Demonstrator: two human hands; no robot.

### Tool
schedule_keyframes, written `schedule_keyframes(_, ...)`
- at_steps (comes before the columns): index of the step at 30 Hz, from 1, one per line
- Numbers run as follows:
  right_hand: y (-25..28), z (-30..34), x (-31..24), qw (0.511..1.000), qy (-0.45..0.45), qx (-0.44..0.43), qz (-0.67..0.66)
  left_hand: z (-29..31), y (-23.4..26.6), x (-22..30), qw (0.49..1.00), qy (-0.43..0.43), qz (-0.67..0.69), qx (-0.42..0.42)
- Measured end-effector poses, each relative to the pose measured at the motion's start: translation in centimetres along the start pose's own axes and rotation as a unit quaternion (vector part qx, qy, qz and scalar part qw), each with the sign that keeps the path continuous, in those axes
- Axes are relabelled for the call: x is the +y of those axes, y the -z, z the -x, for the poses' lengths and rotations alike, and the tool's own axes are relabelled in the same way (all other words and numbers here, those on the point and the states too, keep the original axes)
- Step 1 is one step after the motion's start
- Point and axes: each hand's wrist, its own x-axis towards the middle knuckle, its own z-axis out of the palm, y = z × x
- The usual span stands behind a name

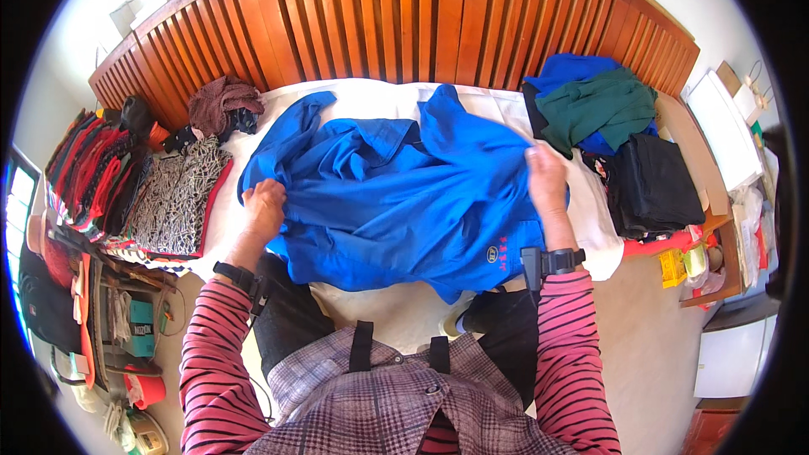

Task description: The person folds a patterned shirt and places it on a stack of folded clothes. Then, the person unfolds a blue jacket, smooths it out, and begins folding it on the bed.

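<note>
A blue work jacket [388,211] lies spread over a white sheet on the bed, its collar toward the headboard and its sleeves reaching to the far left and far right. Small red and dark markings show near its lower right part. The lower edge hangs over the near side of the bed. My left hand [265,205] is closed on cloth at the jacket's left side. My right hand [546,177] pinches the cloth at the right side. Between the two hands the fabric is pulled into loose folds.
A slatted wooden headboard [404,17] rises behind the bed. Folded clothes [93,168], a patterned garment [177,198] and a brown knit [223,105] sit at the left. On the right are a green garment [598,105] and folded black clothes [653,185]. White sheet [590,202] shows around the jacket.
</note>
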Motion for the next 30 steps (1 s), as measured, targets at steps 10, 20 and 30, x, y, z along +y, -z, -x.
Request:
schedule_keyframes(10, 3.4, 0.0, 3.5, 0.942, -0.172, 0.184, 0.223, 1.6, 0.1, -5.7, 0.962, 0.213, 0.089, 0.148)
schedule_keyframes(20, -0.9, 3.3, -7.8, 0.925, 0.333, -0.023, 0.184, 5.7, -0.1, -0.5, 0.920, 0.336, 0.200, -0.014)
schedule_keyframes(30, -0.6, 0.3, -5.8, 0.916, 0.030, -0.094, 0.389, 6.7, 0.2, -0.1, 0.739, 0.388, 0.549, 0.045)
